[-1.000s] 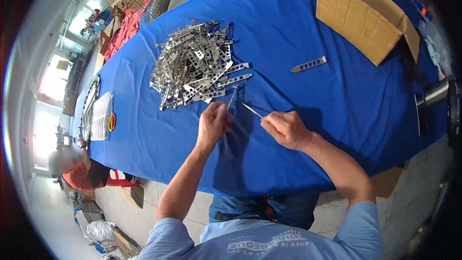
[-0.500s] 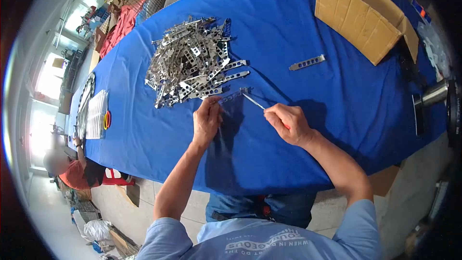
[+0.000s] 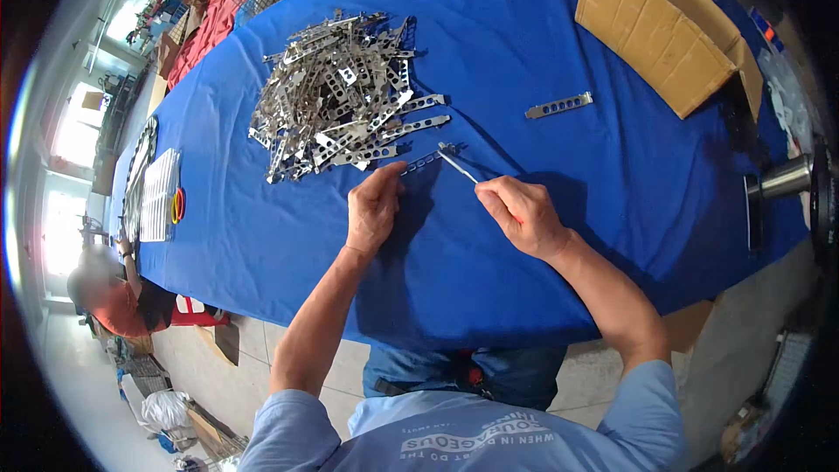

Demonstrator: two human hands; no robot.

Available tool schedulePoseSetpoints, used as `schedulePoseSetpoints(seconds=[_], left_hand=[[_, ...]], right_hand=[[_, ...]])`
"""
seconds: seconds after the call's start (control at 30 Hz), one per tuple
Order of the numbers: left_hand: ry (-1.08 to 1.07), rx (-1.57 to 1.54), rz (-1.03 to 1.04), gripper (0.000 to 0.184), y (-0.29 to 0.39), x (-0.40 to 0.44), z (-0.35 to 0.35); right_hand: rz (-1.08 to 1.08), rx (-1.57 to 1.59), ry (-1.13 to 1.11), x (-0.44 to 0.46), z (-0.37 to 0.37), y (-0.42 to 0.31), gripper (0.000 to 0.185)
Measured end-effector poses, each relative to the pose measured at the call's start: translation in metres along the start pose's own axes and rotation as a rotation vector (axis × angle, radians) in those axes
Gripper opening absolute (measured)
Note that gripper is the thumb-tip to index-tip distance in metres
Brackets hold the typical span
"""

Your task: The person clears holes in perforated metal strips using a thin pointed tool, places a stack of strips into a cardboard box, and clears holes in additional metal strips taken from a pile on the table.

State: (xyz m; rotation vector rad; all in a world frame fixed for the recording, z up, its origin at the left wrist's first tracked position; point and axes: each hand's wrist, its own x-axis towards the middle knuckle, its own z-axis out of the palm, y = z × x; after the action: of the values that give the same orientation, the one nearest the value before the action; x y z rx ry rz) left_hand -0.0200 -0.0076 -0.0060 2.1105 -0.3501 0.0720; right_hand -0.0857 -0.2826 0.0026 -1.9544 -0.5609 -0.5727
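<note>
Nearest, both forearms reach in over the near edge of the blue-covered table [image 3: 489, 280]. Left hand [image 3: 371, 210]: thumb and fingers pinched narrow on one end of a perforated metal bracket [image 3: 423, 163], which is held above the cloth, well in from the near edge. Right hand [image 3: 527, 217]: fingers closed round a slim metal-shafted tool [image 3: 459, 169], its tip at the bracket's right end; contact there cannot be confirmed. Near the left edge lies a clear plastic tray [image 3: 160, 197], with red and yellow rings [image 3: 178, 205] beside it; a co-worker [image 3: 122, 304] in a red top is at that edge. Beyond the held bracket, left of centre, is a heap of brackets [image 3: 336, 92], overlapping at mixed angles. To its right, well apart, one loose bracket [image 3: 559, 106] lies flat. An open cardboard box [image 3: 657, 35] stands towards the far right corner
</note>
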Motion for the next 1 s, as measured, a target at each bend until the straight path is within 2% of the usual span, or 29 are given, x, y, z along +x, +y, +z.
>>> schedulePoseSetpoints(seconds=[0.17, 0.27, 0.4, 0.6, 0.7, 0.9, 1.0], left_hand=[[0.005, 0.037, 0.026, 0.025, 0.006, 0.001, 0.002], [0.012, 0.024, 0.057, 0.026, 0.003, 0.001, 0.001], [0.004, 0.022, 0.055, 0.025, 0.004, 0.002, 0.001], [-0.008, 0.038, 0.051, 0.026, 0.011, 0.002, 0.001], [-0.001, 0.055, 0.087, 0.026, 0.008, 0.001, 0.001], [0.001, 0.069, 0.112, 0.025, 0.004, 0.002, 0.002], [0.005, 0.069, 0.119, 0.024, 0.005, 0.001, 0.001]], right_hand=[[0.027, 0.038, -0.043, 0.001, -0.002, -0.004, 0.013], [0.027, 0.08, 0.021, 0.002, 0.002, -0.002, 0.015], [0.118, 0.073, -0.06, -0.001, -0.002, -0.001, 0.015], [-0.032, 0.031, 0.018, 0.004, 0.004, 0.0, 0.013], [0.047, 0.04, -0.082, -0.001, -0.004, 0.002, 0.011], [-0.02, -0.009, 0.023, 0.003, 0.003, 0.0, 0.012], [0.012, -0.009, -0.05, -0.001, -0.003, 0.0, 0.012]])
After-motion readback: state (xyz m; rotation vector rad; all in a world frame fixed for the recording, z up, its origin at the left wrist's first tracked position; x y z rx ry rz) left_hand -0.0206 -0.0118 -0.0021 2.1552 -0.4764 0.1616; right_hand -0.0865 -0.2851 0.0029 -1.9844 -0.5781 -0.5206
